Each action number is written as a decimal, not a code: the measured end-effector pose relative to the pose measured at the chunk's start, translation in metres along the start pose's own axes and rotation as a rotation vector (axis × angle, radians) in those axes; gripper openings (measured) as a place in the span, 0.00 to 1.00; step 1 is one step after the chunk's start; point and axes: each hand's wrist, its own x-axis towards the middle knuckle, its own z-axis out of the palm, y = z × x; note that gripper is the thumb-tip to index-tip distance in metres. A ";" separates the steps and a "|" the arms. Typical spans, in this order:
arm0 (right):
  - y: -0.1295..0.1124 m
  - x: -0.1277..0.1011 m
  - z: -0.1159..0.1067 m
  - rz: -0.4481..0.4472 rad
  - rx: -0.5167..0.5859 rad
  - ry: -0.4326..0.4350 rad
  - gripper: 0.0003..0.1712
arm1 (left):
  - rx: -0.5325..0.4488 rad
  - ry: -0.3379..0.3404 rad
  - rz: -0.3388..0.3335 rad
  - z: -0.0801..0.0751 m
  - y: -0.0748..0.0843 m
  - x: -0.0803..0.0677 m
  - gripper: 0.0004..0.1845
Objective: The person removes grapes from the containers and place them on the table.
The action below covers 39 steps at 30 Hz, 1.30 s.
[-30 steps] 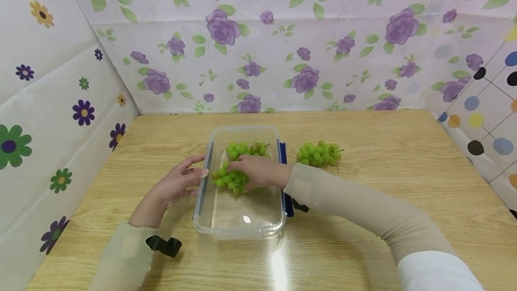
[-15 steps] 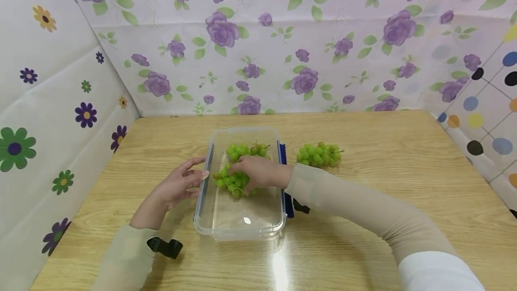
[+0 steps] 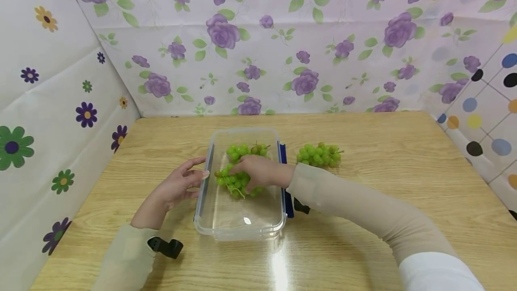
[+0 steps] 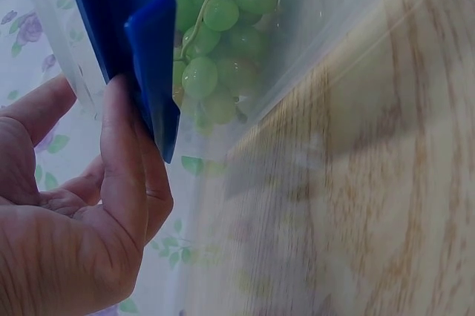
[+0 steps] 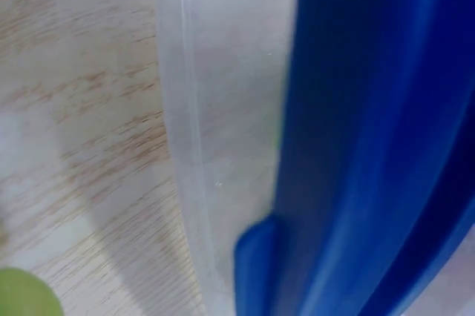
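A clear plastic container with blue side clips stands mid-table. My right hand reaches into it from the right, and its fingers are curled over a bunch of green grapes lying on the container floor. A second bunch lies at the container's far end. My left hand rests with relaxed fingers against the container's left wall. In the left wrist view its thumb touches the blue clip, with grapes showing through the wall. The right wrist view shows only the other blue clip and the clear wall.
A third grape bunch lies on the wooden table just right of the container. Flowered walls close the table at the back and left, and a dotted wall on the right.
My right hand has lowered the grape bunch slightly, nearer to me inside the container. The left hand has stayed at the left wall.
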 end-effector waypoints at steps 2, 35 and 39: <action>0.001 0.000 0.001 -0.003 0.007 0.010 0.36 | -0.001 0.001 0.000 0.000 0.000 0.000 0.36; 0.000 -0.012 -0.001 -0.069 0.076 0.056 0.32 | 0.007 0.001 0.013 0.004 -0.001 -0.002 0.36; -0.001 -0.014 0.000 -0.089 0.055 0.068 0.31 | 0.007 0.002 0.016 0.005 0.000 -0.003 0.36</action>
